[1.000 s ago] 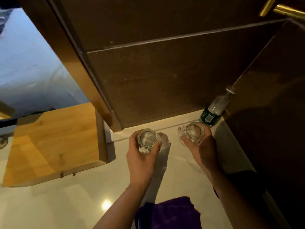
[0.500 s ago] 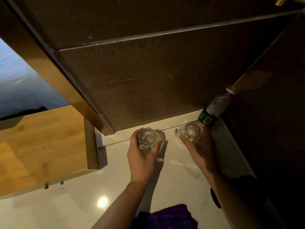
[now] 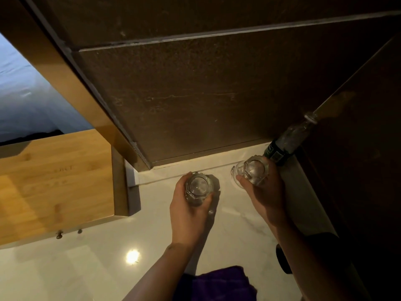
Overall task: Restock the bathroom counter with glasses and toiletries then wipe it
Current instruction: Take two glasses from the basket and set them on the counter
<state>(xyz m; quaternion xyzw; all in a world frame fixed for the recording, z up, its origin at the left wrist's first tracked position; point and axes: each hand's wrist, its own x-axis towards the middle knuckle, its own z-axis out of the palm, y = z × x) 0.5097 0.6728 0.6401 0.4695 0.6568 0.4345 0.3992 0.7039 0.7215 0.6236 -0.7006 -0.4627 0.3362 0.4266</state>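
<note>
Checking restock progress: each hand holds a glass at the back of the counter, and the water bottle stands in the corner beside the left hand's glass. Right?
Not quite. The head view shows the water bottle beside the right hand and its glass, not the left hand and its glass. The rest holds.

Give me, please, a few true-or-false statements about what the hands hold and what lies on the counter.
1. The left hand grips a glass. True.
2. The right hand holds nothing. False: it grips a second glass.
3. A water bottle stands in the corner beyond the right hand. True.
4. The purple cloth lies folded on the wooden tray. False: it lies at the near edge of the white counter.
</note>
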